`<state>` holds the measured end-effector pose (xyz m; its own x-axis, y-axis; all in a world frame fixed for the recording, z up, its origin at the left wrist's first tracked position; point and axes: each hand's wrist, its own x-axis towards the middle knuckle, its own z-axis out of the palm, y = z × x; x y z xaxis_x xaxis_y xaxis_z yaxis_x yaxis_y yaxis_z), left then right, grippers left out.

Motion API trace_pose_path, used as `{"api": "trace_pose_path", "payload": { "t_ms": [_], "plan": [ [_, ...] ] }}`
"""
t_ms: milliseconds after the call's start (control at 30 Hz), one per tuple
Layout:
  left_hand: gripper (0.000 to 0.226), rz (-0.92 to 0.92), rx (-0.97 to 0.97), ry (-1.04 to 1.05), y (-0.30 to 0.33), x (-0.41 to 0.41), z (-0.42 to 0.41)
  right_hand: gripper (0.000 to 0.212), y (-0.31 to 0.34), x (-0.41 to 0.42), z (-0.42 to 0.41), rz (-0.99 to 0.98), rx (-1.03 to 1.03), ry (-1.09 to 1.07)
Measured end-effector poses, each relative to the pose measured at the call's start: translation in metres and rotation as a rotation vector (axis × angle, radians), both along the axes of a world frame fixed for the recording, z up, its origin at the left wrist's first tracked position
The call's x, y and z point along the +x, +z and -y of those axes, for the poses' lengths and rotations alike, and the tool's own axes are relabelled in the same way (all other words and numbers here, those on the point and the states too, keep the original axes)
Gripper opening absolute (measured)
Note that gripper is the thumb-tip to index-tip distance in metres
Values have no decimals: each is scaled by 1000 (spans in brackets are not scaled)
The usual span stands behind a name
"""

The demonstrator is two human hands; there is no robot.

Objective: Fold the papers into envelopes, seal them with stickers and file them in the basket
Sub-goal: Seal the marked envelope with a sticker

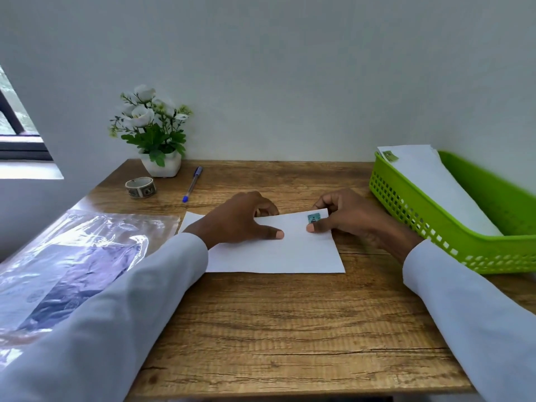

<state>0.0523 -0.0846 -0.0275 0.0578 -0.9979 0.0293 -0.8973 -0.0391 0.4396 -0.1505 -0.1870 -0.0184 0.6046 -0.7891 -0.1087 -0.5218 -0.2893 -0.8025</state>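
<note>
Seen from the head camera, one folded sheet of white paper (275,250) lay flat on the wooden desk (290,329), whose brown grain ran in long streaks. The paper was smooth and roughly rectangular, with a small square teal sticker (313,218) near its far right corner. The sticker bore a tiny dark mark, too small to read.

The left hand (237,219) rested palm down on the paper, thumb stretched out flat, fingers curled at the far edge, pressing rather than gripping. The right hand (345,216) was half clenched at the sticker corner, thumb tip on the paper just beside the sticker; whether it pinched the paper's edge I could not tell. Both arms wore pale, soft-looking sleeves.

On the right stood one lime-green plastic basket (429,224) with a lattice of small holes in its wall. White envelopes (435,181) leaned inside it, one showing a green sticker; their number was unclear.

On the left lay a crinkled, glossy clear plastic bag (72,256). Toward the wall sat one roll of patterned tape (140,187), one blue pen (192,183), and one square white pot of white flowers (150,129).
</note>
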Motion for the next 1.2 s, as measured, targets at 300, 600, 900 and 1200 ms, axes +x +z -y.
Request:
{"api": "trace_pose_path", "payload": {
  "t_ms": [300, 600, 900, 1200],
  "plan": [
    [24, -261, -120, 27, 11, 19, -10, 34, 6, -7, 2, 375, 290, 31],
    [17, -427, -193, 56, 26, 32, -30, 30, 19, -4, -5, 572, 353, -39],
    [14, -740, -437, 356, 31, 31, -31, 32, 31, -16, -1, 614, 346, 18],
    [9, -1168, -518, 367, 58, -25, 7, 13, 67, -22, -8, 785, 143, -181]
  ]
}}
